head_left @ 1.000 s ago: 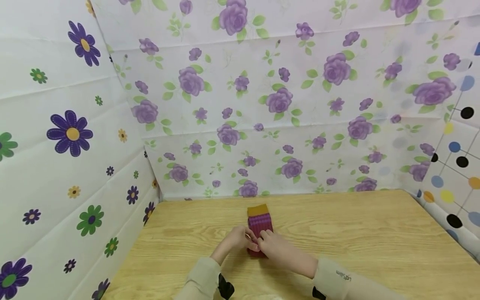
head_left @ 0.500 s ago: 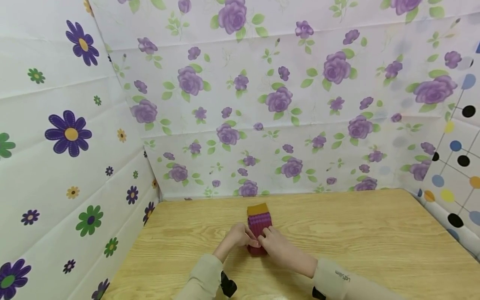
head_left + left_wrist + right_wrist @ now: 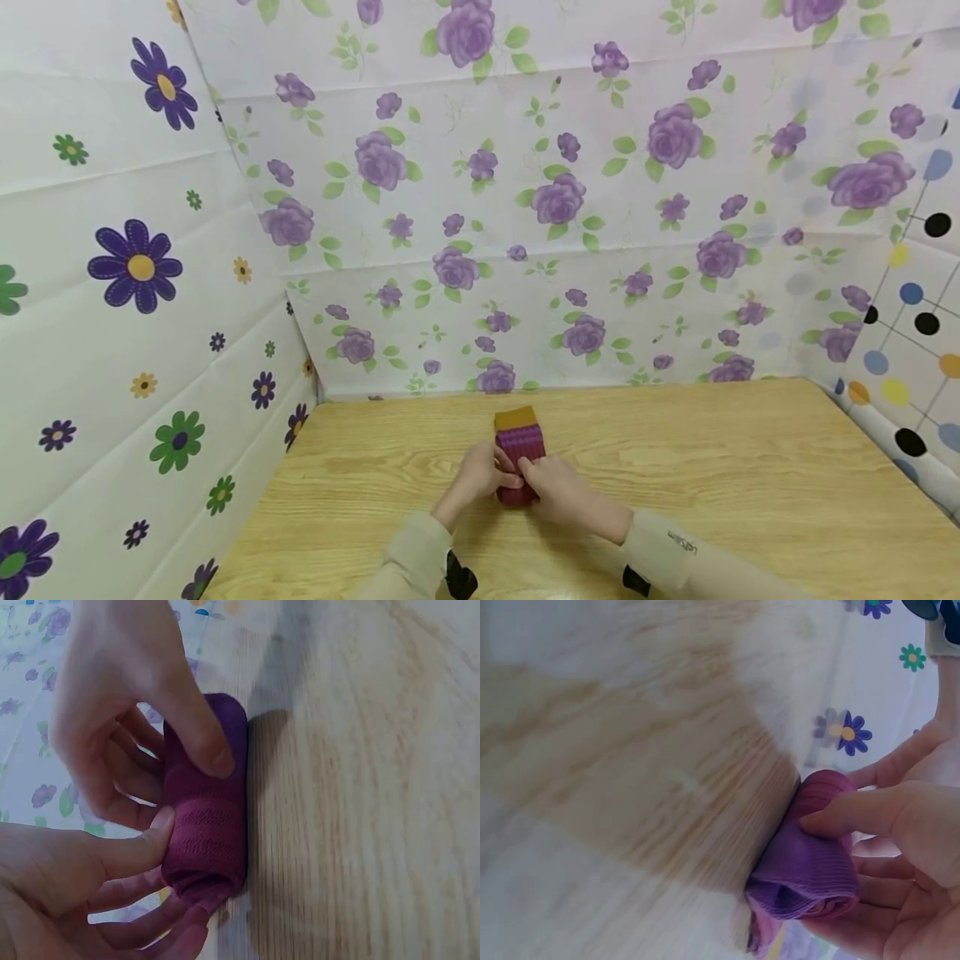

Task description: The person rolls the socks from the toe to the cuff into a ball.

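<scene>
A ribbed purple-magenta sock (image 3: 520, 442) with a mustard-orange far end lies lengthwise on the wooden table, its near end bunched into a thick roll. My left hand (image 3: 478, 473) grips the roll from the left; in the left wrist view its thumb (image 3: 157, 829) presses the side while the fingers sit at the open spiral end. From the right, my right hand (image 3: 561, 490) holds the other end. The right wrist view has its thumb (image 3: 836, 815) over the purple knit and its fingers behind the roll. Parts of the sock under the hands are hidden.
The wooden table (image 3: 712, 467) extends to both sides. Flower-printed sheets hang at the back (image 3: 600, 208) and left (image 3: 75, 350), and a dotted sheet (image 3: 911, 375) borders the right. Black wrist straps show below both sleeves.
My right hand has turned slightly, its thumb now on top of the roll and its fingers lower. The near end has shifted slightly away from me. The orange end stays in place.
</scene>
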`<act>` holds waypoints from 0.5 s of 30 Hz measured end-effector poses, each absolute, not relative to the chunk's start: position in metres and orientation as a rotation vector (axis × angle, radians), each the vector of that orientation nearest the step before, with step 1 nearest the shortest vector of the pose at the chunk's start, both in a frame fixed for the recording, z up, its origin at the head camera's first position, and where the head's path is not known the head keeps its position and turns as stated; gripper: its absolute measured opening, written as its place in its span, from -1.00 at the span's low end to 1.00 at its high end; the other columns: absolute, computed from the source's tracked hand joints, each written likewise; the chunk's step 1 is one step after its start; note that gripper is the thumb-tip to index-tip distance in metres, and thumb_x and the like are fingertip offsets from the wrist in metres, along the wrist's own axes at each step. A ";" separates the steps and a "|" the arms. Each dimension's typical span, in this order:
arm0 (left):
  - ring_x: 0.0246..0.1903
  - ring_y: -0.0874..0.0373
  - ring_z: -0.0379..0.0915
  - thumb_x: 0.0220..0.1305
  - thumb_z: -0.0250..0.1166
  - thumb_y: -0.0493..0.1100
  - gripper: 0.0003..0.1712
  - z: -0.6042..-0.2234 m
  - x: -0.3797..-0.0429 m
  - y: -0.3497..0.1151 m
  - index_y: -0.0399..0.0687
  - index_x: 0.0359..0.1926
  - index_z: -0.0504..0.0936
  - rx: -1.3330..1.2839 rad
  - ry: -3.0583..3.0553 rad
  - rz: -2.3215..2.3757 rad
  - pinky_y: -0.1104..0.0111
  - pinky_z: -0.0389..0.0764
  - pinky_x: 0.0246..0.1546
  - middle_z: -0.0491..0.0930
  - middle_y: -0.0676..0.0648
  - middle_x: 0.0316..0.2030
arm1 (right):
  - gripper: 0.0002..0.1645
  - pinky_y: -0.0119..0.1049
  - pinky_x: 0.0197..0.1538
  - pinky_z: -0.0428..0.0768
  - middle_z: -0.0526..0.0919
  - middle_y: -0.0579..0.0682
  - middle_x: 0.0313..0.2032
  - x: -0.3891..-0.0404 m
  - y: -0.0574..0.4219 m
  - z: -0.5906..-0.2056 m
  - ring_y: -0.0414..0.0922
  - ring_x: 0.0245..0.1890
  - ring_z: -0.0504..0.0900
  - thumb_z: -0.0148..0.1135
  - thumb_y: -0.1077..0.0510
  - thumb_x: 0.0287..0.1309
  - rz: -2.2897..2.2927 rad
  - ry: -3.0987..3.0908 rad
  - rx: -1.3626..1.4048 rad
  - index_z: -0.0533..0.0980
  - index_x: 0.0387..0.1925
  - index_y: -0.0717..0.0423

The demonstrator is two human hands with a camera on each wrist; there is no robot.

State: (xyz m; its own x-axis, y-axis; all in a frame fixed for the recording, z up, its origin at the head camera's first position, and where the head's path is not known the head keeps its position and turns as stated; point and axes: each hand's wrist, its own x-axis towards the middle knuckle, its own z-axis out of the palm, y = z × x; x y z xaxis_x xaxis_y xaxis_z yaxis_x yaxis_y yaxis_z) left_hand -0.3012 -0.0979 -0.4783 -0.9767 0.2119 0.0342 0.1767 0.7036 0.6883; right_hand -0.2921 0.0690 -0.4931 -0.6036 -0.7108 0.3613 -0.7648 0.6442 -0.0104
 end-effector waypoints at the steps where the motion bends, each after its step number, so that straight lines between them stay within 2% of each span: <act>1: -0.56 0.24 0.43 -0.05 0.53 -0.28 -0.81 -0.479 -0.300 -0.097 -0.32 -0.47 0.69 0.360 2.872 1.145 0.48 0.44 -0.59 0.67 -0.16 -0.48 | -0.59 -0.41 -0.56 0.34 0.49 -0.07 -0.62 -0.293 0.069 -0.494 -0.20 -0.63 0.45 0.44 0.31 -0.35 0.238 -2.538 1.185 0.43 -0.38 0.12; 7: -0.50 0.23 0.48 0.01 0.46 -0.36 -0.90 -0.481 -0.296 -0.094 -0.27 -0.49 0.67 0.473 2.922 1.120 0.46 0.50 -0.55 0.68 -0.13 -0.48 | -0.63 -0.44 -0.56 0.31 0.51 -0.08 -0.60 -0.298 0.069 -0.494 -0.22 -0.61 0.44 0.47 0.25 -0.32 0.269 -2.606 1.185 0.46 -0.40 0.09; 15: -0.60 0.30 0.32 0.01 0.46 -0.36 -0.81 -0.480 -0.296 -0.092 -0.22 -0.61 0.60 0.488 2.952 1.112 0.52 0.37 -0.62 0.59 -0.05 -0.60 | -0.68 -0.46 -0.59 0.21 0.44 -0.14 -0.64 -0.300 0.069 -0.494 -0.31 -0.62 0.22 0.46 0.26 -0.30 0.314 -2.653 1.137 0.45 -0.48 0.07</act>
State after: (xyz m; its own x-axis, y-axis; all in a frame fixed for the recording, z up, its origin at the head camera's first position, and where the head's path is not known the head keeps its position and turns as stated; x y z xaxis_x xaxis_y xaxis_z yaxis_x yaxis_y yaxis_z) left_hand -0.2956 -0.0918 -0.4803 -0.9520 0.2652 0.1532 0.3003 0.7108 0.6361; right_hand -0.2999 0.0693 -0.4941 -0.6692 -0.6801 0.2994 -0.7312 0.6745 -0.1022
